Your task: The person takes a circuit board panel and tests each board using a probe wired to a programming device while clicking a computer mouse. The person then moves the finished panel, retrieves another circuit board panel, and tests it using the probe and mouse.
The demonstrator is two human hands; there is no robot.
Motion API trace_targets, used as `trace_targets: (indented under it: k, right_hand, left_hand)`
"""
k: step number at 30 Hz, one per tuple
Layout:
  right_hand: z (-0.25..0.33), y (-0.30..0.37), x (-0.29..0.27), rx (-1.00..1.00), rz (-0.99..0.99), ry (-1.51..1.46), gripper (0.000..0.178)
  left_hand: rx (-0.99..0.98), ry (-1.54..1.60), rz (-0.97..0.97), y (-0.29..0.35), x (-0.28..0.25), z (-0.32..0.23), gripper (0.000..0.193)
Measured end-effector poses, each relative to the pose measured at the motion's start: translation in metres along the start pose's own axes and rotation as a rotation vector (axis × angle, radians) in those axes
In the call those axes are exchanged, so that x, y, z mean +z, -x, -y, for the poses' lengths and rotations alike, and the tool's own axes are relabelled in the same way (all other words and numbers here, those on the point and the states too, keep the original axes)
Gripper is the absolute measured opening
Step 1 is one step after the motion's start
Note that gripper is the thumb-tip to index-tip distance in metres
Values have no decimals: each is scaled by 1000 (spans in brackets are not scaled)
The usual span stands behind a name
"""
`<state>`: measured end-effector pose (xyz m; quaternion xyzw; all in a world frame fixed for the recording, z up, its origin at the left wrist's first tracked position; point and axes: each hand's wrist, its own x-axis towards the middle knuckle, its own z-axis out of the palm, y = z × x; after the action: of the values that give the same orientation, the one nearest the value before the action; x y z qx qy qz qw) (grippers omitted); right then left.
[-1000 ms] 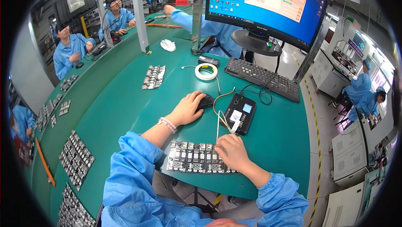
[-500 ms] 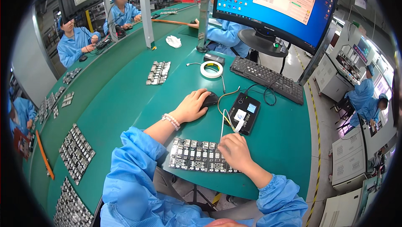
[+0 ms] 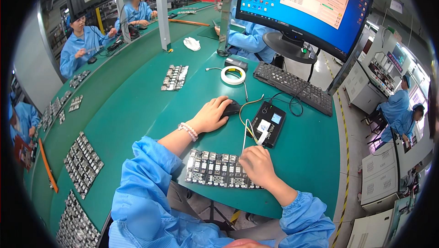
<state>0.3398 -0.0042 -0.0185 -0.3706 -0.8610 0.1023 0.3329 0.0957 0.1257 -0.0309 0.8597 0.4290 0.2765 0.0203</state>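
Lower centre: circuit-board panel (image 3: 215,170), likely light, stiff and fragile, best held by its edges. The right hand (image 3: 257,162) appears to pinch a white cable (image 3: 244,139) above it; the left hand (image 3: 211,116) curves around the mouse (image 3: 233,107), mid-frame.

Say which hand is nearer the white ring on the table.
Left: the left hand is on the black mouse, just short of the white ring; the right hand is farther back toward the person, at the circuit boards.
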Motion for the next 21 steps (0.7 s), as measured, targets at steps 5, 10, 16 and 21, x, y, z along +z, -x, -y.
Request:
trace_targets:
  k: [5, 10, 16, 21]
  right_hand:
    - [3, -3, 1, -11, 24, -17, 12]
    - [4, -3, 1, -24, -15, -24, 9]
    - [1, -1, 3, -18, -5, -11, 8]
    - [0, -1, 4, -15, 14, -14, 9]
  left_hand:
    - [-24, -3, -8, 4, -4, 2, 61]
    - [37, 39, -33, 3, -2, 3, 62]
    - [17, 22, -68, 5, 4, 4, 59]
    - [21, 24, -71, 6, 6, 6, 59]
